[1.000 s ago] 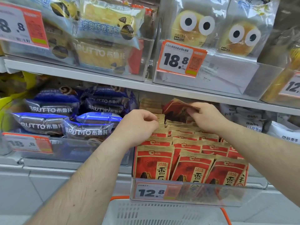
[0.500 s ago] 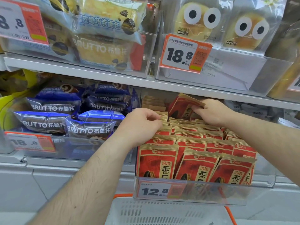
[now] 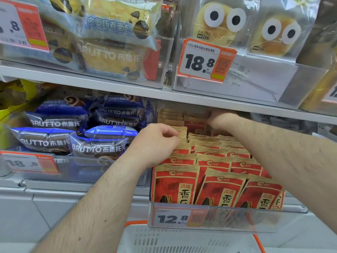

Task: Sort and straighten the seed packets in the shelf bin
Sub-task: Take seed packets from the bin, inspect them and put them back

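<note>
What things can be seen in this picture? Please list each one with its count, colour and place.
seed packets: many, red and gold, upright rows in the clear bin on the lower shelf
clear bin: one, transparent, lower shelf, tag 12.8 on its front
blue bread packs: several, blue, bin to the left
yellow bread packs: several, pale yellow, upper shelf left
googly-eye buns: two, yellow, upper shelf right, behind tag 18.8
basket: one, white with orange rim, below the bin
left hand: curled on packet tops, left rows
right hand: at the back of the bin, holding a packet
</note>
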Motion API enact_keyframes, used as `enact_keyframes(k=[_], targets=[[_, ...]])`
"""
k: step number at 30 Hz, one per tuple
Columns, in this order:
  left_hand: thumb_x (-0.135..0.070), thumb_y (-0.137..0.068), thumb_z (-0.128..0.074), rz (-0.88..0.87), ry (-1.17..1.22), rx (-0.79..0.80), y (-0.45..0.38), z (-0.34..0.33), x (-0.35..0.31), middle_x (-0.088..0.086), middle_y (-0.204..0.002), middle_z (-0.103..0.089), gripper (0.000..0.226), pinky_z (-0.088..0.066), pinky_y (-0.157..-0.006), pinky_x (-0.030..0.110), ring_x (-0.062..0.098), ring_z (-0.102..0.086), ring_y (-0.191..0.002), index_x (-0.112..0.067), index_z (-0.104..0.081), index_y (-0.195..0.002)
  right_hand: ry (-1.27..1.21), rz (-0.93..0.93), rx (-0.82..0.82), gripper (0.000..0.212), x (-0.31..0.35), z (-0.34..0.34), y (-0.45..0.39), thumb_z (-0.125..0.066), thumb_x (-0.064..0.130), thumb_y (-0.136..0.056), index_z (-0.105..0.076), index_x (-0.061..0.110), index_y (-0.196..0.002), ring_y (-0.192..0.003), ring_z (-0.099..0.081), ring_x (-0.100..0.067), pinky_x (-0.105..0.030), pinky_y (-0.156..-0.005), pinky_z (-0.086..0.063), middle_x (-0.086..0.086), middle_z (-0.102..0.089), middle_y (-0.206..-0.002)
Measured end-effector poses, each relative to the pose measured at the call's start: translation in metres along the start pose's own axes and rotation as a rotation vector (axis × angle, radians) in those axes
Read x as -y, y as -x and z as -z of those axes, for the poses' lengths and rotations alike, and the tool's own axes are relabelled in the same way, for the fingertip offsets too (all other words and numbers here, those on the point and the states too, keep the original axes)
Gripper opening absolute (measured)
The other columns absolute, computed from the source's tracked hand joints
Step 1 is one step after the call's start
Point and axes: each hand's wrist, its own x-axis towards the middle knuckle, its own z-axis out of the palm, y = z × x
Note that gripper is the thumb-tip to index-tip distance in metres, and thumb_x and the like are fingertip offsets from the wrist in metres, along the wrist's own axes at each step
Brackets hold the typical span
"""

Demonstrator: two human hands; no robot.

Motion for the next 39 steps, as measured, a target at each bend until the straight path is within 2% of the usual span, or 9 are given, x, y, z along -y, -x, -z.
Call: enact_keyframes(k=[5,7,10,14,22,25,29,33,39], targets=[[-0.034,-0.096,-0.062,0.0,-0.012,0.001,0.001,-0.001,-0.002,-0.013,-0.116,-0.065,0.023,-0.052,-0.088,0.03,0.007,-0.06,-0.104,-0.033,-0.069,-0.118,-0.071,0.028,0.055,0.018,0.008,-0.006,-0.003,-0.052,0.021,-0.1,-0.057,0.017,-0.116,-0.076,-0.054,-0.012,-0.028,-0.078,-0.047,0.0,-0.058,-0.091],[-0.033,-0.096,-0.062,-0.001,-0.008,-0.001,0.001,0.0,-0.001,-0.014,-0.114,-0.065,0.023,-0.051,-0.087,0.029,0.007,-0.06,-0.101,-0.032,-0.069,-0.117,-0.059,0.048,0.146,0.022,0.011,-0.006,0.0,-0.054,0.028,-0.099,-0.058,0.02,-0.119,-0.092,-0.059,-0.019,-0.033,-0.083,-0.05,-0.003,-0.062,-0.107],[-0.032,-0.095,-0.063,-0.002,0.0,-0.009,0.001,-0.001,-0.001,-0.015,-0.116,-0.064,0.023,-0.051,-0.088,0.029,0.006,-0.059,-0.103,-0.032,-0.07,-0.117,-0.063,0.089,0.259,0.026,0.013,-0.002,0.007,-0.059,0.03,-0.095,-0.06,0.026,-0.121,-0.096,-0.057,-0.019,-0.029,-0.079,-0.042,0.002,-0.061,-0.106],[-0.032,-0.095,-0.063,-0.006,-0.003,-0.011,0.002,-0.001,-0.002,-0.014,-0.116,-0.065,0.021,-0.05,-0.086,0.029,0.006,-0.059,-0.103,-0.032,-0.07,-0.115,-0.061,0.146,0.237,0.029,0.016,0.008,0.018,-0.05,0.029,-0.1,-0.062,0.024,-0.127,-0.11,-0.057,-0.02,-0.029,-0.086,-0.04,0.005,-0.06,-0.119],[-0.031,-0.096,-0.062,-0.019,-0.002,-0.007,0.003,0.0,-0.002,-0.016,-0.115,-0.06,0.024,-0.044,-0.084,0.026,0.007,-0.056,-0.106,-0.03,-0.069,-0.12,0.016,0.153,0.245,0.027,0.002,0.021,0.043,-0.051,0.014,-0.093,-0.072,0.008,-0.11,-0.097,-0.056,-0.015,-0.025,-0.076,-0.045,-0.001,-0.063,-0.119],[-0.032,-0.096,-0.062,-0.036,-0.023,-0.006,0.002,-0.001,-0.003,-0.018,-0.112,-0.057,0.026,-0.041,-0.087,0.025,0.005,-0.053,-0.106,-0.03,-0.068,-0.121,0.015,0.118,0.186,0.031,0.004,0.018,0.049,-0.055,0.015,-0.095,-0.068,0.012,-0.122,-0.116,-0.058,-0.022,-0.031,-0.095,-0.046,-0.007,-0.064,-0.129],[-0.032,-0.096,-0.062,-0.038,-0.039,0.001,0.003,0.001,-0.003,-0.018,-0.11,-0.057,0.026,-0.044,-0.086,0.026,0.005,-0.055,-0.104,-0.031,-0.068,-0.121,-0.046,0.177,0.103,0.027,0.0,0.02,0.062,-0.061,0.021,-0.096,-0.07,0.017,-0.121,-0.115,-0.06,-0.018,-0.031,-0.099,-0.045,0.0,-0.066,-0.128],[-0.033,-0.095,-0.062,-0.049,-0.045,0.007,0.006,0.003,-0.004,-0.017,-0.114,-0.059,0.028,-0.042,-0.086,0.026,0.004,-0.054,-0.105,-0.031,-0.067,-0.123,0.008,0.307,-0.083,0.024,-0.012,0.025,0.084,-0.056,0.023,-0.098,-0.074,0.024,-0.115,-0.089,-0.061,-0.012,-0.029,-0.088,-0.051,0.006,-0.071,-0.108],[-0.032,-0.095,-0.062,-0.086,-0.065,-0.054,0.017,0.004,-0.01,-0.015,-0.114,-0.061,0.029,-0.044,-0.086,0.025,0.005,-0.055,-0.105,-0.03,-0.067,-0.124,-0.121,0.521,-0.587,0.02,-0.03,0.03,0.113,-0.058,0.011,-0.093,-0.075,0.013,-0.105,-0.089,-0.067,-0.027,-0.041,-0.081,-0.055,-0.003,-0.074,-0.094]])
